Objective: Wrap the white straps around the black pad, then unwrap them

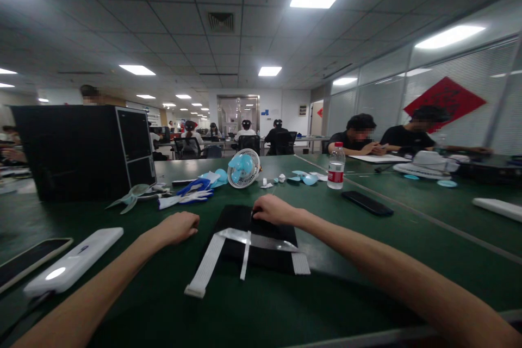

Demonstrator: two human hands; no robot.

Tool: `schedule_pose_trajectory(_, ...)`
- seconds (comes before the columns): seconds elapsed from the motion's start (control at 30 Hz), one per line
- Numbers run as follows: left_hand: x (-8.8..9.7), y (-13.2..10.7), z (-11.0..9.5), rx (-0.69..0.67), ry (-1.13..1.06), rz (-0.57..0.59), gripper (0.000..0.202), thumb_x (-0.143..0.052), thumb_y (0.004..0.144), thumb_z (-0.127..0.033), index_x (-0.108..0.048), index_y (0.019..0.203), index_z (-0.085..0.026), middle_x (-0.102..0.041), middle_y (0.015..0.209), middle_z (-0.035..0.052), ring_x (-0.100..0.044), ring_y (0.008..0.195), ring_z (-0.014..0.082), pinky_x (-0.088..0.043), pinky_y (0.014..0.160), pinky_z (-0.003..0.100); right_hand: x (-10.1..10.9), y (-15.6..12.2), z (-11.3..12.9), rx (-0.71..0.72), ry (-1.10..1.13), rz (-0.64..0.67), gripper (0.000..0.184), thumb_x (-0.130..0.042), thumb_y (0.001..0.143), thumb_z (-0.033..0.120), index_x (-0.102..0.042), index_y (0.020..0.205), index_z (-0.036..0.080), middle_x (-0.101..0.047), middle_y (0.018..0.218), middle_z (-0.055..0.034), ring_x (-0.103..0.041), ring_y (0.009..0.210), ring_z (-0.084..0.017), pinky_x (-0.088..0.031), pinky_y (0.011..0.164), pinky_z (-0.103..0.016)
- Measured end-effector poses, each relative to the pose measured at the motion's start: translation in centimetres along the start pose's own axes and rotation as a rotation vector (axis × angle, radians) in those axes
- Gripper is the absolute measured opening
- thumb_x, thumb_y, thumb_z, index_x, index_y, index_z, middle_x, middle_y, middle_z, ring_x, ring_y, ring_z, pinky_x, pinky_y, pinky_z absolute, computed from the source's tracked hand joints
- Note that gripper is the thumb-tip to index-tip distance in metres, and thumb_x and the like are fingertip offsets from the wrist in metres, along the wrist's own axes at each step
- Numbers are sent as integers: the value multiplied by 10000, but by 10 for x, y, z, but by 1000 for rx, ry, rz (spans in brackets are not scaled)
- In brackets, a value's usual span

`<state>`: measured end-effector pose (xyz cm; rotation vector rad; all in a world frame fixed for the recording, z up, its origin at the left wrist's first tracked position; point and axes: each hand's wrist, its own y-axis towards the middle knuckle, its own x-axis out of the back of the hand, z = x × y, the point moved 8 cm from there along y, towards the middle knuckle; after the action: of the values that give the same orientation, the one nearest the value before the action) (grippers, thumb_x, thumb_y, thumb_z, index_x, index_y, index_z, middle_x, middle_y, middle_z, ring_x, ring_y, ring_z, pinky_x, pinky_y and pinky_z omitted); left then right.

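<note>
A flat black fabric piece (pixel 261 258) lies on the green table in front of me. White ribbed straps (pixel 210 266) stick out from its near side, and a shiny clear strip (pixel 255 238) runs across it. My right hand (pixel 274 210) is over the far part of the fabric, its fingers closed in a pinch at a dark bit of it; the fingertips are partly hidden. To the left of the fabric, my left hand (pixel 179 227) rests by the tabletop, fingers curled in, apart from the fabric and with nothing visible in it.
Beyond the fabric lie a small fan (pixel 243 168), blue-and-white gloves (pixel 187 196), fan blades (pixel 305 178), a water bottle (pixel 336 167) and a black phone (pixel 367 203). A white power bank-like box (pixel 75 261) and a large black case (pixel 81 152) stand left. Two people sit at right.
</note>
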<state>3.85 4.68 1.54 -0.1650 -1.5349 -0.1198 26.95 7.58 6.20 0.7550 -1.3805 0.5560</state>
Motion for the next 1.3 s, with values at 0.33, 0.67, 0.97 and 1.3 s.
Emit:
schedule_pose_trajectory(0.33,-9,7,6,-59,-6,-28,213,-531,820,-332,-605,984,-217,-665,1035,67,-619,935,224,-457,777,323,52,-91,-182,-567,-177,-189,239,-575,823,322,-745,825,153,-712,860,-96,-632,782,-183,-406,644,-231)
schedule_pose_trajectory(0.67,-14,13,8,-57,-16,-22,211,-532,807,-340,-600,972,-228,-661,1022,55,-618,925,213,-460,784,316,21,-152,-275,-877,-95,-104,200,-617,785,321,-719,815,152,-693,920,-118,-638,839,-214,-422,651,-249)
schedule_pose_trajectory(0.97,-14,12,10,-71,-22,-25,246,-519,805,-378,-598,985,-230,-658,1037,71,-617,934,227,-462,778,325,12,-152,-275,-906,-85,-5,247,-598,803,349,-695,899,143,-672,990,-136,-630,893,-237,-438,681,-267)
schedule_pose_trajectory(1.3,-12,9,5,-63,-4,-20,232,-516,804,-360,-599,975,-228,-657,1027,65,-617,925,220,-468,772,321,12,-176,-230,-938,241,323,456,-592,798,512,-611,627,90,-646,623,-137,-628,547,-193,-481,533,-287)
